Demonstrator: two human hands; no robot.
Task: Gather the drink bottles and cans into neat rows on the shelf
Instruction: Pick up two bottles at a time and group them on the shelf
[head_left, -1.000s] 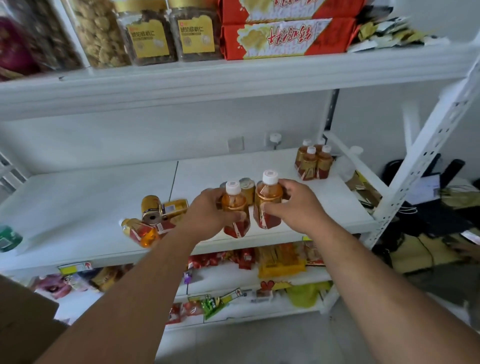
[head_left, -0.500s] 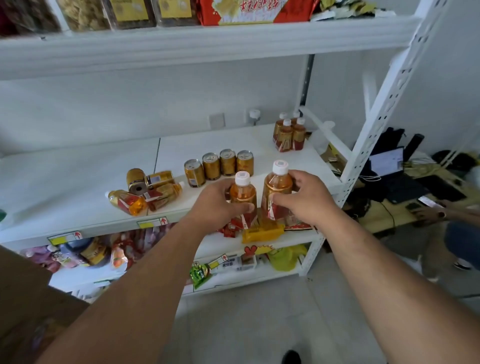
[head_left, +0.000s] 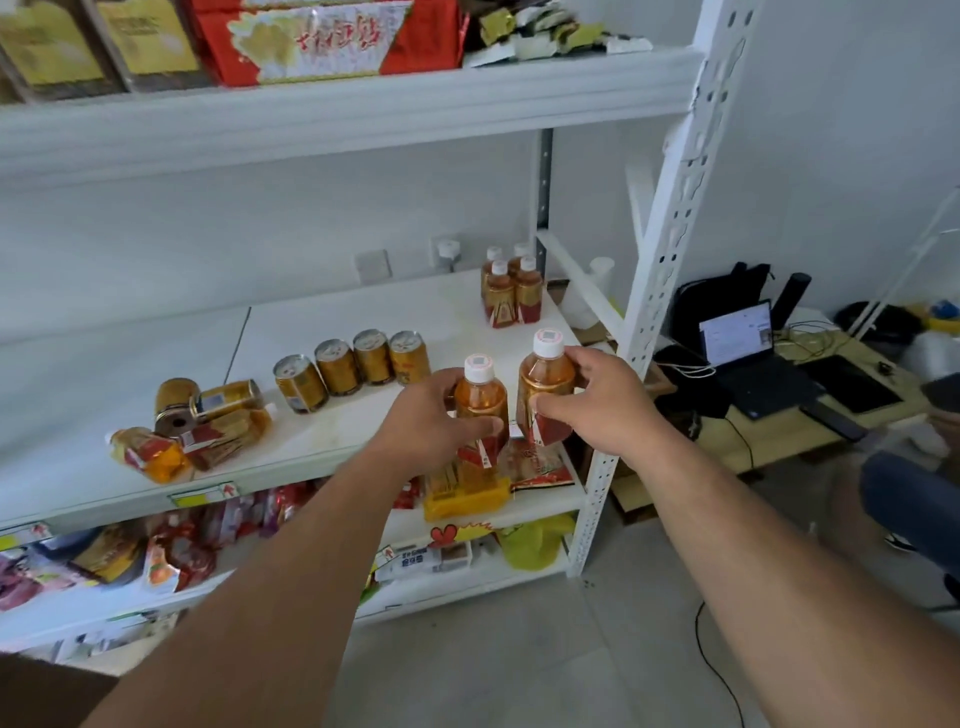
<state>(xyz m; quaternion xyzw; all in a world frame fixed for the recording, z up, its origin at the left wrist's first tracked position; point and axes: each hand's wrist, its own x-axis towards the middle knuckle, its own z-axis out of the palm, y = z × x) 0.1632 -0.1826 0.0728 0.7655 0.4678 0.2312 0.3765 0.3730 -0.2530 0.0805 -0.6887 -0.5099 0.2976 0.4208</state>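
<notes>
Both hands have carried their bottles a little further right and up since half a second ago, and now the four gold cans show fully behind the left hand. The left hand (head_left: 434, 421) grips one small amber drink bottle with a white cap (head_left: 480, 400), fingers curled round its body, and the right hand (head_left: 602, 402) grips a second amber bottle with a white cap (head_left: 545, 379) in the same way. The two bottles are upright, just beside each other, over the front right part of the white metal shelf (head_left: 332, 441). Behind the left hand, four gold cans (head_left: 353, 366) stand in a row, touching. Far to the left of this row lies a loose heap of fallen gold cans and amber bottles (head_left: 202, 421) on their sides. Behind the right hand, at the back right corner of the shelf, a tight group of standing amber bottles (head_left: 511, 291) is set.
</notes>
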